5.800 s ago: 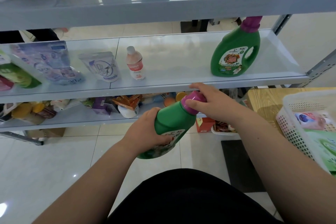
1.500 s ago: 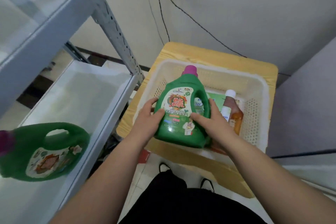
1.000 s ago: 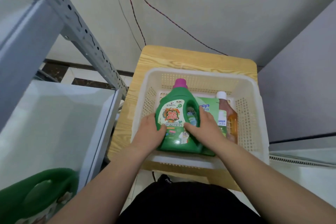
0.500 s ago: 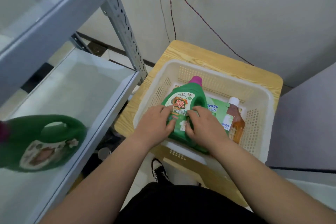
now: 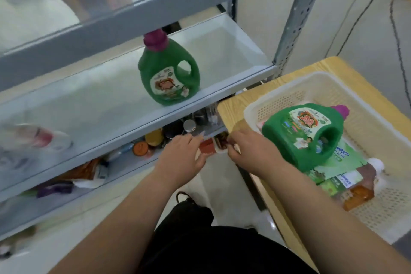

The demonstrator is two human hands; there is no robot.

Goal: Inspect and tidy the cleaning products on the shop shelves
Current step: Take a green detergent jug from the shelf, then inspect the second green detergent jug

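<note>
Bottles: 2 | shelf bottle (image 5: 169, 73) | basket bottle (image 5: 300, 134) | left hand (image 5: 184, 158), right hand (image 5: 251, 152): grip loose, empty

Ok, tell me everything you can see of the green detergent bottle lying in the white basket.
The green plastic detergent bottle lies tilted on its back in the white perforated plastic basket, colourful label up. Its purple cap points toward the far rim, and a handle with a through-hole is moulded into its body. It rests on green packets. The right hand is beside its base; contact is unclear.
</note>
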